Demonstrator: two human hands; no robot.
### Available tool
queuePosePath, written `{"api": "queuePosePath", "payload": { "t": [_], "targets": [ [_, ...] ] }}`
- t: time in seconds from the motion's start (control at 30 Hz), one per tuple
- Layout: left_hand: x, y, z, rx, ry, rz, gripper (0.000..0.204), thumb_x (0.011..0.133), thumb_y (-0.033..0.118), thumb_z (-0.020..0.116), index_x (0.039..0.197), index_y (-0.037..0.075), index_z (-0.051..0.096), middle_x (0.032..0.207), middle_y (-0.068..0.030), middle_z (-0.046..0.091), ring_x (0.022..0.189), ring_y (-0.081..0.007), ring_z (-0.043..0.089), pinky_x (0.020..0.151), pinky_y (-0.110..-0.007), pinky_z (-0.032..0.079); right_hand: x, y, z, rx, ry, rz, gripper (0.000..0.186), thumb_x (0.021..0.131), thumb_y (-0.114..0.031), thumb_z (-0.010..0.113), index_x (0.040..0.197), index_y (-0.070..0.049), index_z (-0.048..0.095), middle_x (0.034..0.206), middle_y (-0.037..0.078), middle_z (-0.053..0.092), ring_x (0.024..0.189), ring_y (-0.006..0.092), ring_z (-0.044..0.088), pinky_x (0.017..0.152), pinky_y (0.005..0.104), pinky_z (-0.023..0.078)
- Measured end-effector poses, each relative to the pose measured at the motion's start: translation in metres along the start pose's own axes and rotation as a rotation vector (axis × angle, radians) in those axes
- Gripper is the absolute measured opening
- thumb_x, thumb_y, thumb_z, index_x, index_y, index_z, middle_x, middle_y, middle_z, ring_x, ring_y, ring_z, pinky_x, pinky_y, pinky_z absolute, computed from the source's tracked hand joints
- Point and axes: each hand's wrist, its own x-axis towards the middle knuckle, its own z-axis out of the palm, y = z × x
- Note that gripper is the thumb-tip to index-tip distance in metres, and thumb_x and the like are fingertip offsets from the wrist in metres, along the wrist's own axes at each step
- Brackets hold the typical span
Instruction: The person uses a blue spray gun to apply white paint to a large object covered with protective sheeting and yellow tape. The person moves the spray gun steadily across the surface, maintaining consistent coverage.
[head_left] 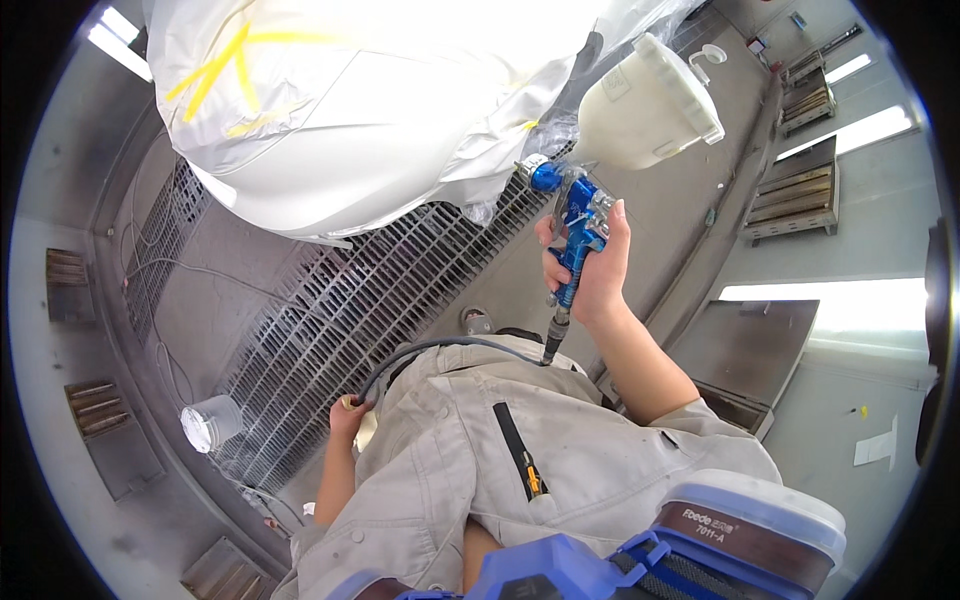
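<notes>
Gripping blue spray gun (577, 222) in outstretched right hand (600, 275), clasping grey hose (432, 344) in curled left hand (346, 419), low at the side

Blue spray gun (577, 210), white cup (643, 108) tilted

The right hand (592, 262) is raised ahead on a bare forearm (642, 360), gripping, thumb (618, 228) extended, while the left hand (345, 418) grips lower down.

Spray gun (580, 208) right of panel (330, 190), grating (350, 300) below — bucket (214, 424) far left
</notes>
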Motion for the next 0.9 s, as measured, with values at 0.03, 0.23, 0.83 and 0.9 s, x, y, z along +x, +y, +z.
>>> {"api": "queuePosePath", "payload": {
  "t": [0.03, 0.23, 0.83, 0.9],
  "targets": [
    [0.002, -0.001, 0.003, -0.002, -0.005, -0.018, 0.03, 0.078, 0.019, 0.091, 0.092, 0.005, 0.069, 0.081, 0.0013, 0.066, 0.071, -0.01, 0.06, 0.067, -0.029, 0.051, 0.002, -0.001, -0.003, -0.003, -0.01, -0.006, 0.08, 0.1, -0.077, 0.024, 0.113, -0.006, 0.056, 0.089, 0.008, 0.06, 0.048, 0.012, 0.039, 0.046, 0.0299, 0.038],
    [-0.011, -0.007, 0.023, 0.024, 0.026, -0.03, 0.032, 0.077, 0.019, 0.093, 0.091, 0.006, 0.068, 0.082, 0.0013, 0.067, 0.073, -0.0099, 0.061, 0.067, -0.029, 0.052, 0.016, -0.007, -0.019, 0.056, -0.049, 0.026, 0.074, 0.102, -0.071, 0.028, 0.129, -0.007, 0.053, 0.087, 0.007, 0.06, 0.046, 0.01, 0.04, 0.043, 0.0276, 0.036],
    [-0.021, -0.004, 0.031, 0.028, -0.006, -0.03, 0.03, 0.078, 0.022, 0.092, 0.09, 0.004, 0.071, 0.082, 0.0004, 0.069, 0.071, -0.0116, 0.061, 0.066, -0.031, 0.051, 0.028, -0.013, -0.034, 0.002, -0.08, 0.033, 0.079, 0.101, -0.076, 0.024, 0.112, -0.005, 0.056, 0.09, 0.008, 0.059, 0.048, 0.0119, 0.039, 0.046, 0.0298, 0.038],
    [-0.024, -0.002, 0.031, 0.048, -0.024, -0.043, 0.029, 0.078, 0.022, 0.091, 0.087, 0.004, 0.07, 0.08, 0.0002, 0.069, 0.071, -0.012, 0.061, 0.065, -0.031, 0.05, 0.029, -0.012, -0.034, 0.037, -0.083, 0.028, 0.074, 0.102, -0.073, 0.025, 0.117, -0.007, 0.055, 0.087, 0.007, 0.059, 0.046, 0.0105, 0.04, 0.044, 0.0284, 0.037]
  ]
}}
